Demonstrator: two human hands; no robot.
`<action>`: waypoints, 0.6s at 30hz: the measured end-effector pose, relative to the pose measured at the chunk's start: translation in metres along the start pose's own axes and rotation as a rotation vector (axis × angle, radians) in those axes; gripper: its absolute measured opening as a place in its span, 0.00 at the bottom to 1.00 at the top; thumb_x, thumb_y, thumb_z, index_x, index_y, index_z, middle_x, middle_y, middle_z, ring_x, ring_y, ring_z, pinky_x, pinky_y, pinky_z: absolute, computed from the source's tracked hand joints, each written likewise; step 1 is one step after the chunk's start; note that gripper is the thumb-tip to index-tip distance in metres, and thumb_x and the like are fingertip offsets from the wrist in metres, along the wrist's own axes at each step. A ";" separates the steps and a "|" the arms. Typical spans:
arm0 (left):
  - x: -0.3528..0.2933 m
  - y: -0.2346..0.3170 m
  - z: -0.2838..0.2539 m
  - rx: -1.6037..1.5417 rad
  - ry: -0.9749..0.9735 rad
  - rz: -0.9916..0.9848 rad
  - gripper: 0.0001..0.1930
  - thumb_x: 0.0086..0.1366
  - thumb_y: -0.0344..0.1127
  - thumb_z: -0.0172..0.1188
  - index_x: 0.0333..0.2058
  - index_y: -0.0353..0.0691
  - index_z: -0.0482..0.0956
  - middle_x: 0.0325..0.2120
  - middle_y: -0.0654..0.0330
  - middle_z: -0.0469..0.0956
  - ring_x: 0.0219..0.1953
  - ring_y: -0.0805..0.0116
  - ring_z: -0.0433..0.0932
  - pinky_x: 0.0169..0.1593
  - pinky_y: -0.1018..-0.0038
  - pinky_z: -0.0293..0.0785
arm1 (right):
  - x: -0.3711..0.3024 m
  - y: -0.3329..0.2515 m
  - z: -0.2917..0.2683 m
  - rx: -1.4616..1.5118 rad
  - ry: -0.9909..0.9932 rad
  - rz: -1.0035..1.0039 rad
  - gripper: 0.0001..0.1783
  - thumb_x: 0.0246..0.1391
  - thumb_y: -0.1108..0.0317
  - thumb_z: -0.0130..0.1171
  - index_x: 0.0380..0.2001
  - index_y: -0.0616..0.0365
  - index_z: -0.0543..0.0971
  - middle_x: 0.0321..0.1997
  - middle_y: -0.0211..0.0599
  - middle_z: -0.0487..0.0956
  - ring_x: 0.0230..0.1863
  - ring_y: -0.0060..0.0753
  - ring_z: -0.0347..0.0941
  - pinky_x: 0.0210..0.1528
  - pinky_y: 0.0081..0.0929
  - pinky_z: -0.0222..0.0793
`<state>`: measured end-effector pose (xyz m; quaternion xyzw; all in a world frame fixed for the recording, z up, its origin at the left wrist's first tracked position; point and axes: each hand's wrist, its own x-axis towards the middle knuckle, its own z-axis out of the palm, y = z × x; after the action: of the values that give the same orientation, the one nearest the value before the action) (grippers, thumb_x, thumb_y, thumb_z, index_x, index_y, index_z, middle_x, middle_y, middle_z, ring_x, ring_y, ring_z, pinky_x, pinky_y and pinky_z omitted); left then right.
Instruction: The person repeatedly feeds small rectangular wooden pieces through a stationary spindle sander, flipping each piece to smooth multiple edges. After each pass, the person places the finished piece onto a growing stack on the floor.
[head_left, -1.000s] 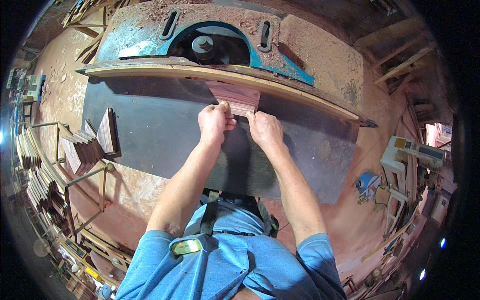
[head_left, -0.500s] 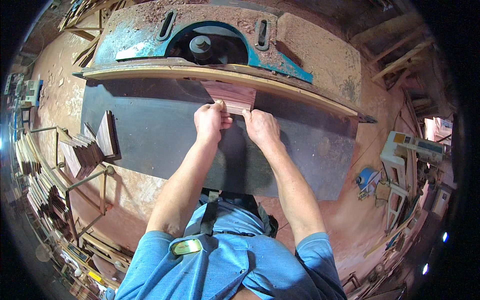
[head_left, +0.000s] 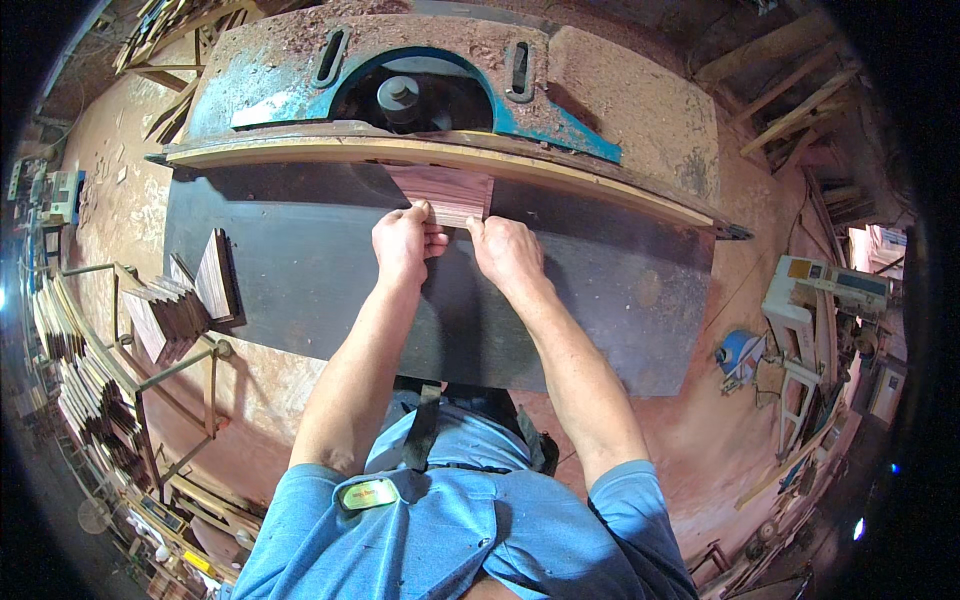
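A reddish-brown striped wooden board [head_left: 447, 192] lies flat on the dark machine table [head_left: 300, 260], its far edge against the pale wooden fence [head_left: 300, 150]. My left hand [head_left: 405, 243] grips the board's near left corner, thumb on top and fingers curled. At its near right corner, my right hand [head_left: 507, 255] is closed on the same board. Behind the fence, a round spindle [head_left: 398, 95] stands in the curved opening of a teal metal guard [head_left: 330, 95]. The cutter itself is hidden, and so is the board's far edge where it meets the fence.
Several wooden boards [head_left: 165, 315] stand stacked at the table's left end, by a metal rack [head_left: 180, 365] holding more pieces. Sawdust and chips [head_left: 630, 100] cover the surface behind the fence. To the right, on the floor, are a white machine [head_left: 795, 300] and a blue object [head_left: 740, 352].
Both hands and the board have slid a little to the left along the fence. The grip on the board looks the same.
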<state>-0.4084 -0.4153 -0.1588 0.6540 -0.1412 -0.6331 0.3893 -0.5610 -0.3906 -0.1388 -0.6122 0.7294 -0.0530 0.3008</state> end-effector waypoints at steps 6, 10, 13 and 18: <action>0.004 0.007 -0.012 -0.004 0.018 0.010 0.09 0.70 0.36 0.56 0.31 0.40 0.76 0.23 0.60 0.77 0.19 0.69 0.77 0.21 0.74 0.74 | 0.004 -0.013 0.008 0.015 0.018 -0.012 0.27 0.66 0.50 0.50 0.29 0.64 0.84 0.31 0.57 0.83 0.37 0.59 0.82 0.41 0.51 0.77; 0.009 0.013 -0.025 -0.015 0.040 0.029 0.09 0.70 0.36 0.56 0.31 0.40 0.76 0.22 0.59 0.77 0.19 0.69 0.76 0.21 0.74 0.73 | 0.004 -0.029 0.010 0.053 -0.004 -0.012 0.27 0.65 0.49 0.50 0.30 0.64 0.83 0.34 0.59 0.82 0.39 0.61 0.80 0.43 0.53 0.75; 0.011 0.018 -0.031 -0.020 0.050 0.039 0.09 0.69 0.36 0.56 0.31 0.39 0.76 0.22 0.59 0.77 0.18 0.69 0.76 0.21 0.74 0.73 | 0.008 -0.039 0.013 0.048 -0.025 0.006 0.27 0.65 0.49 0.50 0.30 0.64 0.84 0.34 0.58 0.82 0.40 0.61 0.81 0.44 0.53 0.75; 0.011 0.024 -0.036 -0.008 0.078 0.040 0.09 0.69 0.36 0.57 0.31 0.38 0.76 0.22 0.59 0.77 0.19 0.69 0.77 0.21 0.75 0.73 | 0.009 -0.045 0.021 0.027 0.030 -0.031 0.26 0.66 0.50 0.51 0.29 0.63 0.84 0.31 0.56 0.83 0.37 0.59 0.82 0.41 0.50 0.77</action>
<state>-0.3653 -0.4265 -0.1540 0.6735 -0.1368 -0.5998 0.4097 -0.5124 -0.4039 -0.1397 -0.6185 0.7234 -0.0767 0.2969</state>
